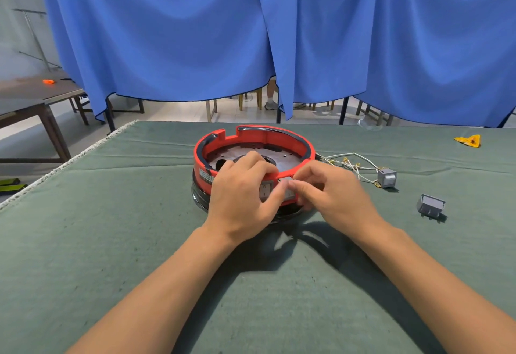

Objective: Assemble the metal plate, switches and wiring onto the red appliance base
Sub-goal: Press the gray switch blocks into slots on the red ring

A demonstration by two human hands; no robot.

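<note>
Nearest us lie our two bare forearms, reaching over the green tabletop (pixel 111 242) to the base (pixel 252 141). Our hands meet at its near wall. The left hand (pixel 243 194) curls over the red rim, fingers inside and thumb on the outer face beside a grey switch (pixel 264 192) set in the wall. The right hand (pixel 329 191) pinches a second switch (pixel 290 194) just beside the first, thumb and forefinger closed on it; we cannot tell how far it is seated. The thumb tips of both hands almost touch.

The base is one red ring on a black foot, standing in the middle of the tabletop. Inside it lies one round metal plate (pixel 287 158), pierced with small holes.

To the right of the base we count two more loose grey switches: one (pixel 386 177) at the end of a bundle of white wires (pixel 354 163) with brass terminals, and one (pixel 430 205) nearer us, well apart from the base, prongs down. So four switches in all: two in the wall, two loose.

Far right lies one yellow scrap (pixel 469 140). A blue curtain (pixel 251 32) hangs behind, and one other table (pixel 33 94) stands at the left.
</note>
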